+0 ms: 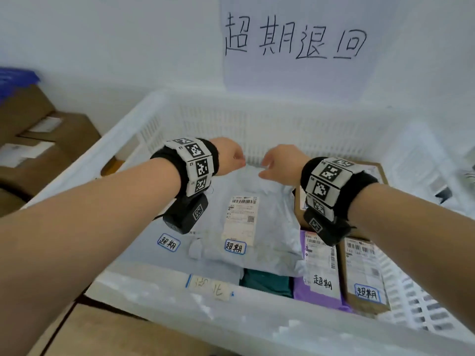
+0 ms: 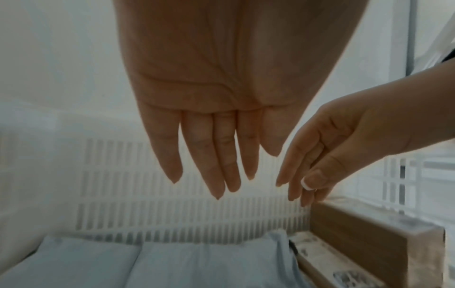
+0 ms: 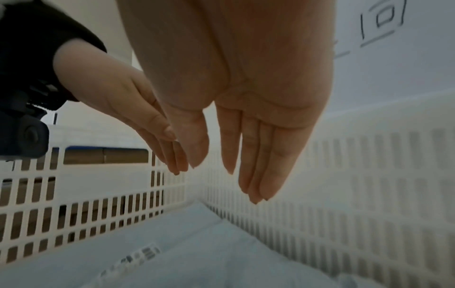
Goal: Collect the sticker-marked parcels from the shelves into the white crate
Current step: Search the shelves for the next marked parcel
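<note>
The white crate (image 1: pixel 180 109) stands against the wall and holds several parcels. On top lies a pale grey bag parcel (image 1: pixel 272 227) with a shipping label and a blue-edged sticker (image 1: pixel 235 246). A purple bag (image 1: pixel 318 294) and a brown box (image 1: pixel 365 273) with stickers sit at its right. Both hands hang above the grey bag's far end, near the crate's back wall. My left hand (image 1: pixel 232 156) (image 2: pixel 211 159) has straight fingers and holds nothing. My right hand (image 1: pixel 272 163) (image 3: pixel 246 165) is likewise straight-fingered and empty. The fingertips of the two hands almost meet.
Brown cardboard boxes (image 1: pixel 46 140) are stacked left of the crate, with a blue item (image 1: pixel 15 78) behind them. A paper sign (image 1: pixel 295 37) with handwriting is on the wall. Another brown box (image 2: pixel 369 239) stands inside the crate's far right corner. A wooden surface (image 1: pixel 102 335) lies in front.
</note>
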`<state>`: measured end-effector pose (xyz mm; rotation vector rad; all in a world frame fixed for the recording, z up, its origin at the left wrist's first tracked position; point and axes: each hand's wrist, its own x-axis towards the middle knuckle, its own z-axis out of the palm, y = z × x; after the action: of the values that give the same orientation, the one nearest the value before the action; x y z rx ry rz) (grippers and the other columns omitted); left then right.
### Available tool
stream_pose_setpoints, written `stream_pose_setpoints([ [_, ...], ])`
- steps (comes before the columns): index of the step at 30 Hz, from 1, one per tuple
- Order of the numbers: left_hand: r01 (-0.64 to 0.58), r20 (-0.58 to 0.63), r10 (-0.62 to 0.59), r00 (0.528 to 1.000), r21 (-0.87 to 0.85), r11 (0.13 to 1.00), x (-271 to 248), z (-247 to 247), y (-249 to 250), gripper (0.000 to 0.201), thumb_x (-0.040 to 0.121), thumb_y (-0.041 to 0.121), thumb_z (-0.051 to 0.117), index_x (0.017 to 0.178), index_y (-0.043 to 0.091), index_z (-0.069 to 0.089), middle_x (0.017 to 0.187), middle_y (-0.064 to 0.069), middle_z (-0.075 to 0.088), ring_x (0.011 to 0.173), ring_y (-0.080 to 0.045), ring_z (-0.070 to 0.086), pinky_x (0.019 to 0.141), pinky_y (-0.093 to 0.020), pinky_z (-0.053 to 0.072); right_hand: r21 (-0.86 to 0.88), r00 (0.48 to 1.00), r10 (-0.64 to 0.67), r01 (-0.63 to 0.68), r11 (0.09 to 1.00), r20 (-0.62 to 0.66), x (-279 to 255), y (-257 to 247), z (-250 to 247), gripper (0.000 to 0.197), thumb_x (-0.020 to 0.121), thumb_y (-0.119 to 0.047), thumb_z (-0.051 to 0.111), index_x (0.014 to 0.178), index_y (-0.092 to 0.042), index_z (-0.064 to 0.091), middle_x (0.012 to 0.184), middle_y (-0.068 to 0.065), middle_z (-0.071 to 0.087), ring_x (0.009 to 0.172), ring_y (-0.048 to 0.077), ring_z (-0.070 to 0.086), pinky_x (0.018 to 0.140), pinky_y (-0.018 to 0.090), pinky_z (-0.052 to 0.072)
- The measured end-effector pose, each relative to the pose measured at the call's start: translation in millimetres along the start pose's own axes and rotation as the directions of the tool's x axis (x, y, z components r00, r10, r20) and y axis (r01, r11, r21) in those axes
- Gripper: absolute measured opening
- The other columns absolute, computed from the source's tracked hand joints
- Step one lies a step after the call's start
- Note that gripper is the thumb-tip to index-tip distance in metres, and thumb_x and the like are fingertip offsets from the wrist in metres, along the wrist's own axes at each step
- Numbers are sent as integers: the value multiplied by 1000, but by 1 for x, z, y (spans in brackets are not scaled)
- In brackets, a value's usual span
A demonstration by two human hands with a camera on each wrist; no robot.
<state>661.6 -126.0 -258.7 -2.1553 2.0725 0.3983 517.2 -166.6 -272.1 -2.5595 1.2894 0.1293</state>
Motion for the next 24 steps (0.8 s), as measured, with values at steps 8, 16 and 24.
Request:
stream_pose_setpoints([
  [8, -144, -226, 128, 966, -55, 988, -70, -62, 28, 35, 98, 30, 42, 125, 15, 58, 123, -5, 62, 115, -21, 54, 94, -28, 38, -31, 970, 23, -31, 999, -242, -72, -26, -63, 37, 94, -30, 53, 124, -8, 60, 129, 6, 58, 120, 21, 52, 101, 29, 39],
  [16, -337, -416, 258, 872, -127, 933, -162, -105, 34, 31, 96, 31, 44, 117, 17, 63, 106, -3, 69, 100, -18, 64, 87, -27, 46, 112, 840, 151, -108, 988, -522, -173, -88, -111, 32, 91, -25, 55, 110, -3, 67, 112, 9, 68, 107, 23, 61, 95, 29, 46],
  [24, -459, -337, 385, 859, -175, 871, -237, -57, 70, 27, 94, 27, 49, 103, 10, 68, 99, -4, 71, 95, -19, 66, 88, -32, 49, 384, 776, 362, -168, 908, -516, -286, -113, -64, 17, 88, -14, 58, 96, -7, 71, 80, -1, 63, 85, 20, 68, 81, 28, 55],
])
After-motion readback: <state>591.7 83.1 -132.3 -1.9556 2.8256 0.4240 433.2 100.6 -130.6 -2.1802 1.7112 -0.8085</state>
